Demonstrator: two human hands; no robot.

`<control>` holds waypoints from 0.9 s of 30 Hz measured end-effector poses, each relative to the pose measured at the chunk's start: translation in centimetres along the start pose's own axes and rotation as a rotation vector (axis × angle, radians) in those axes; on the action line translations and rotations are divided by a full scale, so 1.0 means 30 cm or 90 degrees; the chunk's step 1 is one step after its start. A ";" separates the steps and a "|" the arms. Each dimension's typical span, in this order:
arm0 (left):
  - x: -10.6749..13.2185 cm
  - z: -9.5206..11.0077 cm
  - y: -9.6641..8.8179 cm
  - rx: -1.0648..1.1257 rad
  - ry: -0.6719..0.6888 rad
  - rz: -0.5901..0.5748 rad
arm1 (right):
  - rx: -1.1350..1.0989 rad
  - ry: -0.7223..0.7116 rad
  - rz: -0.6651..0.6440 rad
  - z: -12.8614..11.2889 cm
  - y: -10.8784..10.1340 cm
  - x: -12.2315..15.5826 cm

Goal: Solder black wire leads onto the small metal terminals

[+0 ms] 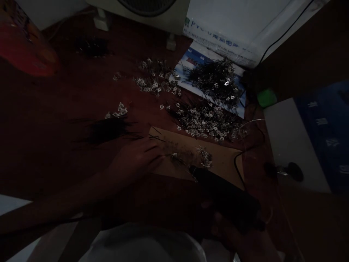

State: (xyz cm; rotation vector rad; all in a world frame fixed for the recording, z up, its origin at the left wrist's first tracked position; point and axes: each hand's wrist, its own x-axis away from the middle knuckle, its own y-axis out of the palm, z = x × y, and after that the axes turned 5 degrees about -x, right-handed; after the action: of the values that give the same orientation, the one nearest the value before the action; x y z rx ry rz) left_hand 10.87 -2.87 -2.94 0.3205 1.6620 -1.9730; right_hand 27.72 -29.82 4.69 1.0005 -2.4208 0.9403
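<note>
The scene is very dark. My left hand rests on the dark red surface at the left edge of a brown cardboard sheet, its fingers pinched together on thin black wires. My right hand grips a black glue gun, whose nozzle points at a small cluster of shiny pieces on the cardboard. A bundle of black wires lies just beyond my left hand.
Heaps of small silver pieces and finished wire items lie beyond the cardboard on a blue-and-white sheet. A fan base stands at the back, a red bag far left, a green object and a white box to the right.
</note>
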 end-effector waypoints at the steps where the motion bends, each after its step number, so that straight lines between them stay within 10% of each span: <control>1: 0.001 0.001 0.000 0.002 0.001 0.002 | 0.007 -0.001 -0.001 0.015 -0.006 -0.003; 27: 0.009 -0.002 0.012 0.024 -0.014 -0.018 | -0.039 0.027 -0.021 -0.012 0.006 0.002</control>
State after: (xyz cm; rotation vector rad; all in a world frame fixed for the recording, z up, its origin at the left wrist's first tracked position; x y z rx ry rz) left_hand 10.82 -2.92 -3.41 0.2888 1.6261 -2.0227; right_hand 27.57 -29.51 4.90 0.9846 -2.3763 0.8618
